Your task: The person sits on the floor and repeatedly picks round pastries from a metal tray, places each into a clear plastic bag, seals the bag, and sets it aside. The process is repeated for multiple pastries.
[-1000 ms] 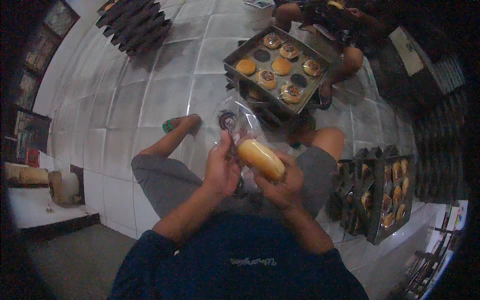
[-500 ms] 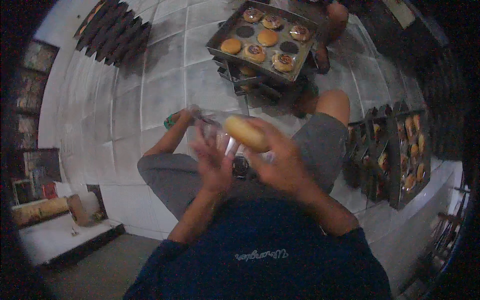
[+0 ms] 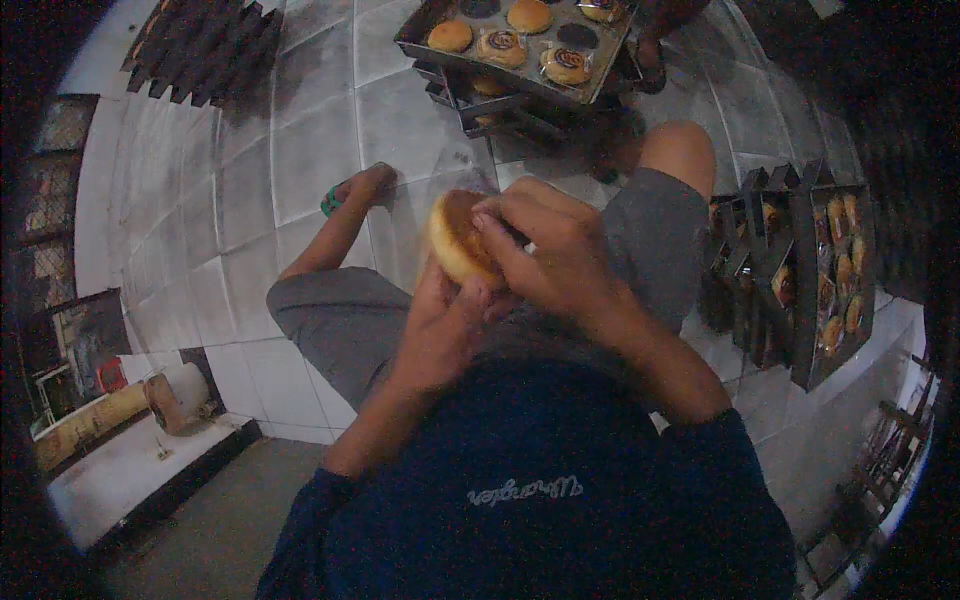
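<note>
Between my hands, above my lap, a round golden-brown bun (image 3: 462,240) is tilted on its edge with its browned face to the right. My left hand (image 3: 448,325) grips it from below, fingers partly hidden behind it. Against its upper right side my right hand (image 3: 550,240) is closed, thumb and fingertips pressed to the bun. Thin clear plastic (image 3: 465,178) shows just beyond the bun; how far it goes round the bun I cannot tell.
Ahead, a dark metal tray (image 3: 500,72) with buns, some wrapped in clear plastic, tops a stack of trays. More trays of buns (image 3: 835,285) stand on edge at the right. Dark trays (image 3: 200,50) lean at the far left. A roll (image 3: 175,398) lies on a white ledge at lower left.
The bun has swung from lying in my right hand to standing tilted between both hands. My left hand has closed under it. The trays ahead now sit higher in view.
</note>
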A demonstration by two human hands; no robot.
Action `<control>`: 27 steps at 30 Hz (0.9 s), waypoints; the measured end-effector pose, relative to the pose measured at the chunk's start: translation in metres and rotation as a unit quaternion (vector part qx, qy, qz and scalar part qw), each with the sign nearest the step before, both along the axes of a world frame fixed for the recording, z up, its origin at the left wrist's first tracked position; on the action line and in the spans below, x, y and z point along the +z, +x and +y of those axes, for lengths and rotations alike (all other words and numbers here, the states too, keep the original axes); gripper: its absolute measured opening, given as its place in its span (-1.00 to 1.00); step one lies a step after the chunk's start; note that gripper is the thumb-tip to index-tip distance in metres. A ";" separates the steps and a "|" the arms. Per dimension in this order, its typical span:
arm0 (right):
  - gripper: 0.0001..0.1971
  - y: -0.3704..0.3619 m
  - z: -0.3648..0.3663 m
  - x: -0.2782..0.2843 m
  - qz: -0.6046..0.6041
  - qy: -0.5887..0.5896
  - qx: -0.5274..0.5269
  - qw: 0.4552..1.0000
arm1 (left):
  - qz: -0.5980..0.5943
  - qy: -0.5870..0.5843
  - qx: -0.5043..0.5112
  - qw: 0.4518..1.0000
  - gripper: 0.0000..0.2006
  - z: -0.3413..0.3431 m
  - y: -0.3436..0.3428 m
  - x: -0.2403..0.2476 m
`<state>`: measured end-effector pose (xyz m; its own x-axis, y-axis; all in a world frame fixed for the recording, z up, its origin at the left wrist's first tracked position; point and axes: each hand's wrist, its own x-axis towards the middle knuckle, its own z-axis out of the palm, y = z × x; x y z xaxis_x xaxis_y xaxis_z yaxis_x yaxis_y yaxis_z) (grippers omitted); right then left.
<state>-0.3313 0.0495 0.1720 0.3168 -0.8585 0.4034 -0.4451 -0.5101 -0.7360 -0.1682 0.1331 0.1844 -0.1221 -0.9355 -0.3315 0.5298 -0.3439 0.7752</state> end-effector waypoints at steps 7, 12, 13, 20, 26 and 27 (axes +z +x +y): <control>-0.91 -0.009 -0.004 -0.005 0.040 -0.005 -0.028 0.999 | -0.407 0.031 -0.010 0.913 -0.70 -0.016 0.018 -0.002; -0.88 -0.013 0.001 0.011 -0.002 -0.042 -0.026 0.999 | -0.395 0.012 0.009 0.919 -0.70 -0.012 0.023 -0.014; -0.87 -0.022 -0.007 -0.017 0.047 0.005 -0.026 0.999 | -0.358 0.028 -0.005 0.933 -0.69 -0.020 0.023 -0.027; -0.81 -0.011 0.008 0.061 -0.004 -0.054 0.004 0.999 | 0.149 0.058 -0.073 0.984 -0.22 -0.025 0.052 -0.063; -0.60 -0.017 0.026 0.093 0.004 -0.044 0.037 0.998 | 0.236 0.041 -0.101 0.966 -0.11 -0.073 0.000 -0.057; -0.58 -0.024 0.023 0.095 0.005 -0.047 -0.012 0.999 | 0.284 0.059 -0.115 0.950 -0.09 -0.074 -0.004 -0.034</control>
